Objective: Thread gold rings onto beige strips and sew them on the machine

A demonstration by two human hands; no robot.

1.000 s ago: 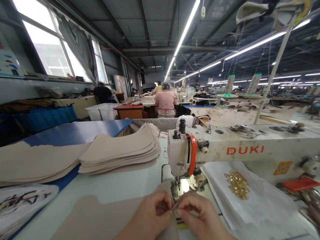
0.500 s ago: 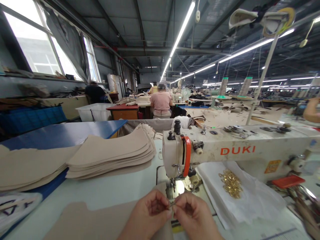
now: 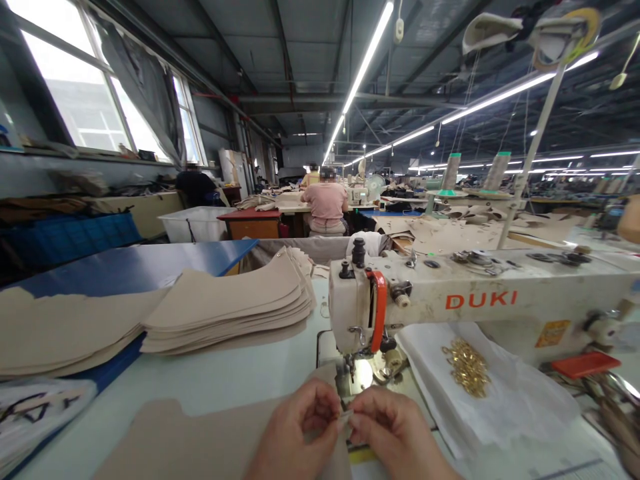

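My left hand (image 3: 294, 430) and my right hand (image 3: 395, 433) meet at the bottom centre, their fingertips pinching a small pale fitting (image 3: 345, 419). Its exact shape is hidden by my fingers. Both hands are just in front of the needle area of a white DUKI sewing machine (image 3: 425, 300). A flat beige cut panel (image 3: 185, 437) lies on the table under my left wrist. Brass rings (image 3: 467, 367) sit in a heap on a white paper sheet (image 3: 480, 400), to the right of my right hand.
A stack of beige cut panels (image 3: 230, 307) lies left of the machine, with more on a blue board (image 3: 135, 270). A red tray (image 3: 585, 365) sits at the machine's right end. A person in a pink shirt (image 3: 326, 207) sits at a farther table.
The whole view has shifted slightly as my head moved. My hands stay together, still pinching the small fitting, with only small shifts of the fingers.
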